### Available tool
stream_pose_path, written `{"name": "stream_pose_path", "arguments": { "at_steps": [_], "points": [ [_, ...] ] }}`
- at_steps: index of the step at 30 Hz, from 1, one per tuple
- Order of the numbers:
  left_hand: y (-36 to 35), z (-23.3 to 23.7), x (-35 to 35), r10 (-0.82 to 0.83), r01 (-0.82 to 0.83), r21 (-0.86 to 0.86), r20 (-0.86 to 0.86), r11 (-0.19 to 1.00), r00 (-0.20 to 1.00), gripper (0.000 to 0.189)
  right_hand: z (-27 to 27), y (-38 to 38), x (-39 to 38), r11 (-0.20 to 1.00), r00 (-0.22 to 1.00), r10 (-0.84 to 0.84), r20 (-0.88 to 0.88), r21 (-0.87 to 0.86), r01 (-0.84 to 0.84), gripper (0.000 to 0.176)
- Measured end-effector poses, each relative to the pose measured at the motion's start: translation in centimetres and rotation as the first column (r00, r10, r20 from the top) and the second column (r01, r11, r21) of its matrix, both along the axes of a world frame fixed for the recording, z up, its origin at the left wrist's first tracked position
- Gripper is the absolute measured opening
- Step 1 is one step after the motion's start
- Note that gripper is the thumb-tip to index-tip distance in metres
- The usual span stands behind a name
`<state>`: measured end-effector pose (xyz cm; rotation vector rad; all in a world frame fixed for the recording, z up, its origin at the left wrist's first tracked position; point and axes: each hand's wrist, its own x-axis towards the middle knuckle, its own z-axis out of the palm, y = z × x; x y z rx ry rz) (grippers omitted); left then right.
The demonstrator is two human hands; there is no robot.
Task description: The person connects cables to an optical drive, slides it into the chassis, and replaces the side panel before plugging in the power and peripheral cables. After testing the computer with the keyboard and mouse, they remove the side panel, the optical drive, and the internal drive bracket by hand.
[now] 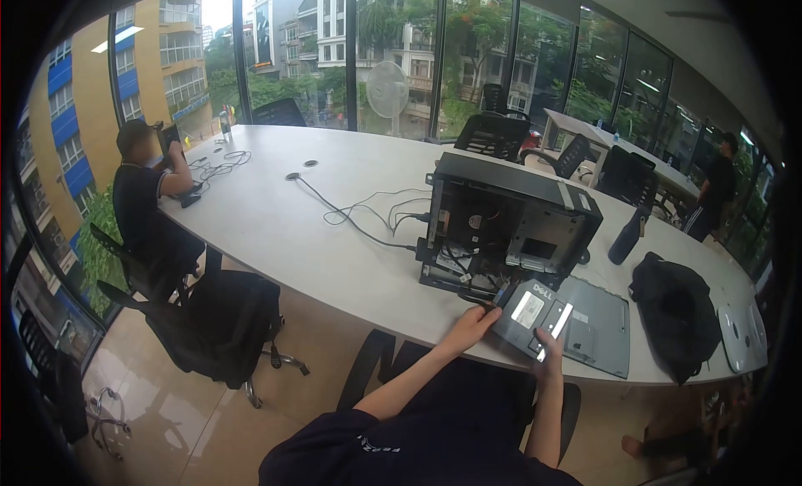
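A flat grey metal box marked DELL, with a white label on its face, is held at the table's front edge. My left hand is closed on its left edge, close to some dark cables. My right hand grips the box's right side, the thumb lying on top. Just behind it stands a black desktop computer case, its side open towards me and wires showing inside. A grey side panel lies flat on the table, partly under the box.
Cables run from the case to a round table port. To the right are a dark bottle, a black bag and a silver device. Another person sits at the left; chairs surround the table.
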<state>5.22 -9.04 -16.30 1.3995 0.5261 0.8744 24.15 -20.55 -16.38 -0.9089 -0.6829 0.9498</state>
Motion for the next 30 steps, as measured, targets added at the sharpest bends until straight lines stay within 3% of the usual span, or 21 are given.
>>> {"name": "stream_pose_path", "arguments": {
  "at_steps": [4, 11, 13, 17, 19, 22, 26, 28, 29, 30],
  "points": [
    [-0.4, 0.0, -0.1, 0.048, -0.048, 0.030, -0.007, 0.998, 0.999, 0.043, -0.2, 0.0, 0.1, 1.000, 1.000, -0.001, 0.010, -0.021, 0.001, 0.052],
    [-0.1, -1.3, 0.7, 0.107, -0.111, 0.081, 0.045, 0.991, 0.993, 0.038, 1.2, -0.3, -1.0, 1.000, 0.999, 0.009, 0.047, -0.021, -0.008, 0.050],
    [-0.5, -0.3, 0.3, 0.062, -0.036, -0.269, 0.088, 0.963, 0.994, 0.034, 1.6, -0.5, -1.4, 1.000, 0.998, 0.014, 0.055, -0.010, -0.014, 0.048],
    [-0.2, -1.1, 0.4, 0.063, -0.030, -0.272, 0.115, 0.962, 0.991, 0.032, 1.6, -0.5, -1.7, 1.000, 0.993, -0.001, 0.114, -0.023, 0.004, 0.047],
    [-0.3, -1.6, 1.3, 0.150, -0.135, -0.081, 0.222, 0.988, 0.964, 0.033, 1.5, -0.3, -1.5, 1.000, 0.995, -0.004, 0.103, -0.018, 0.006, 0.046],
    [-1.3, 0.5, 0.3, 0.126, -0.111, -0.083, 0.213, 0.990, 0.969, 0.033, 2.2, -0.6, -2.0, 1.000, 0.992, -0.008, 0.125, 0.013, 0.006, 0.047],
    [-0.3, -1.2, 0.7, 0.101, -0.072, -0.148, 0.201, 0.986, 0.974, 0.033, 1.7, -0.5, -1.8, 1.000, 0.994, -0.028, 0.110, -0.001, 0.028, 0.047],
    [-0.3, -1.1, 0.4, 0.098, -0.063, -0.206, 0.166, 0.977, 0.981, 0.042, 2.0, -0.6, -2.1, 0.998, 0.995, -0.058, 0.081, -0.002, 0.058, 0.045],
    [0.0, -1.8, 0.7, 0.097, -0.062, -0.204, 0.166, 0.977, 0.981, 0.042, 2.0, -0.5, -2.2, 0.998, 0.995, -0.059, 0.080, 0.000, 0.059, 0.045],
    [0.4, -2.7, 1.3, 0.128, -0.112, -0.095, 0.175, 0.989, 0.976, 0.037, 1.9, -0.4, -2.2, 0.997, 0.993, -0.080, 0.092, 0.010, 0.079, 0.044]
  ]
}}
